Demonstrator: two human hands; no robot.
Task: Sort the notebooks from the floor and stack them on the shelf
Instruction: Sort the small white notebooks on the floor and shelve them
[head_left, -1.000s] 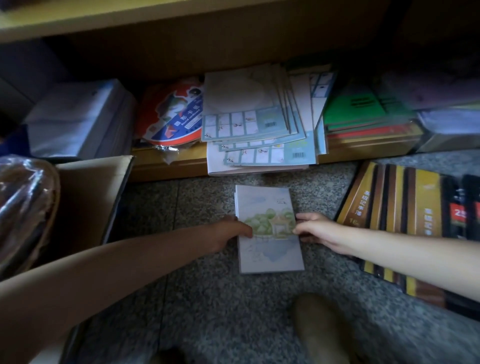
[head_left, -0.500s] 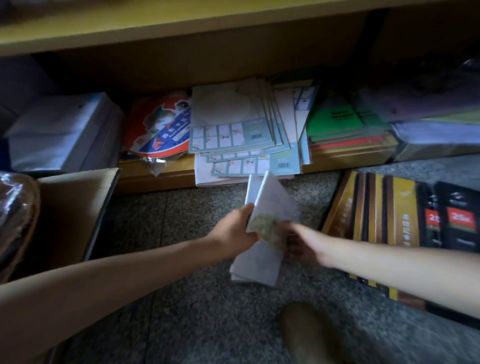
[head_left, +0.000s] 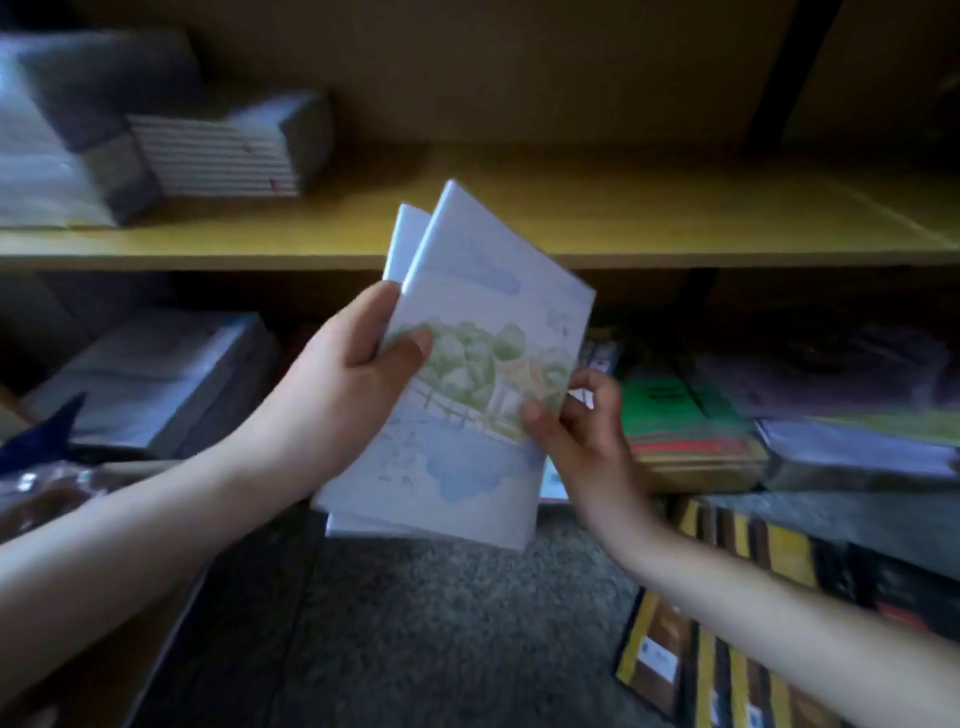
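Note:
A small stack of pale notebooks (head_left: 467, 457) with a green tree drawing on the cover is held up in the air, tilted, in front of the wooden shelf (head_left: 623, 223). My left hand (head_left: 343, 384) grips its left edge, thumb across the cover. My right hand (head_left: 582, 431) pinches its right edge. A second notebook peeks out behind the front one at the top and bottom. The bare yellow board of the shelf lies just behind the notebooks' top corner.
A striped notebook stack (head_left: 218, 156) and wrapped packs (head_left: 47, 156) sit on the shelf's left. Below are a wrapped pack (head_left: 156, 374), green and red books (head_left: 680, 421). Brown and yellow books (head_left: 737, 623) lie on the speckled floor (head_left: 441, 623); a cardboard box (head_left: 104, 649) stands at left.
Both hands took the notebooks off the floor and raised them up to the level of the middle shelf. The view has tilted upward with them.

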